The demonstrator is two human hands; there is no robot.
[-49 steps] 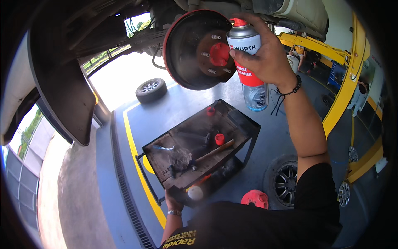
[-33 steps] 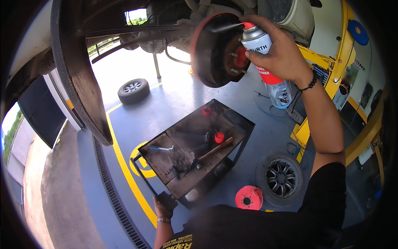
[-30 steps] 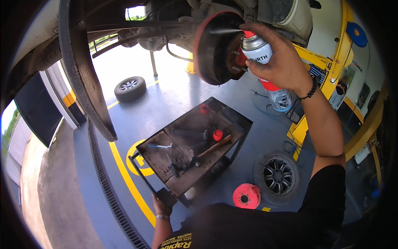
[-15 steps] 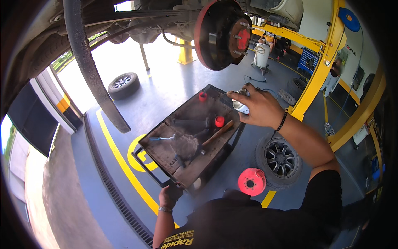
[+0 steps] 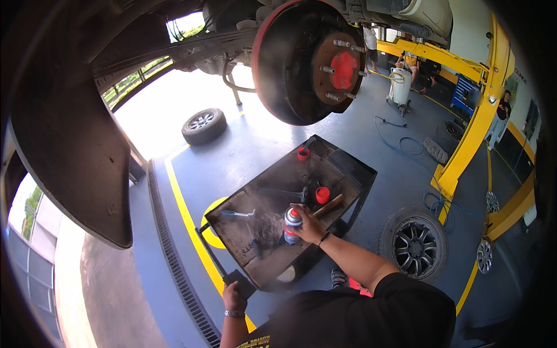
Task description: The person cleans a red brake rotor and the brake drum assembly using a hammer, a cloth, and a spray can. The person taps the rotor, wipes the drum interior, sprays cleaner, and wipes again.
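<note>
While the fingers of the right hand (image 5: pixel 308 225) wrap around a red, white and silver metal spray can (image 5: pixel 292 220) with a red nozzle, the can appears upright, low over the brown top of a black-framed metal cart (image 5: pixel 267 267); whether its base touches cannot be told. The left hand (image 5: pixel 233 298) is curled at a flat, dark rectangular piece (image 5: pixel 239 284) by the near corner of the cart, and I cannot tell whether that piece is loose or part of the cart.

Just beyond the right fingers stands a small red plastic cup (image 5: pixel 322 195), and beside them, to the right, slants a brown wooden handle (image 5: pixel 329 206). To their left lies a blue-handled metal tool (image 5: pixel 238 213). Well above and ahead of them is a round black metal drum (image 5: pixel 293 64) with a red rim, red centre and bare studs.

The step in hand looks like handling the can at the cart, either placing or lifting it. Placing would call for a steady base before the fingers loosen; lifting, for a firm grip clear of the wooden handle.
</note>
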